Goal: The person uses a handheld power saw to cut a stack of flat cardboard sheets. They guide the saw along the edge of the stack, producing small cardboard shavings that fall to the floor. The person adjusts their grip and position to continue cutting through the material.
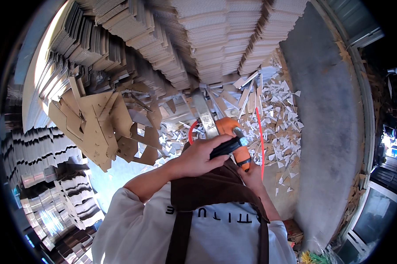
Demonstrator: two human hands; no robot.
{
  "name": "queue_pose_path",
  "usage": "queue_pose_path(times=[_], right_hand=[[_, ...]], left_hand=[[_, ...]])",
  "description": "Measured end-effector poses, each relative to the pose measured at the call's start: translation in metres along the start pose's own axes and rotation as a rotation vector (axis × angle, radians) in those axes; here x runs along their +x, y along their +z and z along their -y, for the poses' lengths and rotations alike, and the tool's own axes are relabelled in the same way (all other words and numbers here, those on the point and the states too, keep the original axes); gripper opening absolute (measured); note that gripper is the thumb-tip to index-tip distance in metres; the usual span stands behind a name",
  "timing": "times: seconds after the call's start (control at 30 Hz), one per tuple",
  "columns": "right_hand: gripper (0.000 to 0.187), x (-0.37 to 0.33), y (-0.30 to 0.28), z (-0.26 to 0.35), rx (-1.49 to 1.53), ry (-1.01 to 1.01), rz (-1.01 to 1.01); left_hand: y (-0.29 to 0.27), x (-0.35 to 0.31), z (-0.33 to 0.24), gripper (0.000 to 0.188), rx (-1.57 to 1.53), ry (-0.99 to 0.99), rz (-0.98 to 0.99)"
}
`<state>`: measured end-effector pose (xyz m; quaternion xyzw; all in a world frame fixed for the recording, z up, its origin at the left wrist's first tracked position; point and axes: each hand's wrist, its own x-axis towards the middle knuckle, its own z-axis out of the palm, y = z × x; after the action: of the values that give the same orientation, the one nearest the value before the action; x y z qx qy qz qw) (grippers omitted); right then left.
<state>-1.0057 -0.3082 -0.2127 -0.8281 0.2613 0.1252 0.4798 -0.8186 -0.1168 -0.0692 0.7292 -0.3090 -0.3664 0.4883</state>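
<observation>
In front of my chest is an orange hand-held power tool (241,155), with a long flat metal piece (206,115) reaching away from me. My left hand (199,159) is closed around a black handle (225,148) that meets the orange body at its side. Lower and to the right, my right hand (252,175) wraps around the rear end of the orange body, its fingers partly hidden. A red hose (260,136) runs past on the right, and part of it curves left of the metal piece. Where it joins the tool is hidden.
Tall stacks of cut cardboard sheets (207,39) stand ahead. Loose brown cardboard pieces (97,125) lean at the left, near more stacks (40,149). White and brown scraps (280,119) litter the floor. A grey concrete strip (324,110) runs along the right.
</observation>
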Motion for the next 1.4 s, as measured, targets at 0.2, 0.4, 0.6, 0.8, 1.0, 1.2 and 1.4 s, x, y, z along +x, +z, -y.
queue_pose_path(times=[0.2, 0.4, 0.6, 0.8, 1.0, 1.2, 1.4], right_hand=[[0.052, 0.021, 0.016, 0.021, -0.026, -0.143, 0.094], [0.053, 0.031, 0.036, 0.027, -0.056, -0.099, 0.107], [0.053, 0.02, 0.036, 0.031, 0.015, -0.106, 0.093], [0.057, 0.029, 0.051, 0.02, -0.037, -0.126, 0.063], [0.055, 0.033, 0.061, 0.012, 0.005, -0.101, 0.083], [0.052, 0.008, 0.052, 0.003, 0.038, -0.084, 0.056], [0.052, -0.001, 0.043, -0.003, 0.12, 0.034, -0.02]], left_hand=[[-0.016, -0.033, 0.008, 0.053, 0.037, -0.08, -0.157], [-0.027, -0.038, 0.021, 0.052, -0.041, -0.085, -0.175], [-0.025, -0.044, 0.018, 0.049, 0.004, -0.023, -0.196], [-0.024, -0.04, 0.029, 0.047, -0.041, -0.078, -0.188], [-0.026, -0.039, 0.029, 0.047, -0.06, -0.156, -0.152], [-0.013, -0.04, 0.029, 0.049, -0.014, -0.053, -0.088], [-0.013, -0.014, 0.018, 0.05, 0.032, 0.042, 0.024]])
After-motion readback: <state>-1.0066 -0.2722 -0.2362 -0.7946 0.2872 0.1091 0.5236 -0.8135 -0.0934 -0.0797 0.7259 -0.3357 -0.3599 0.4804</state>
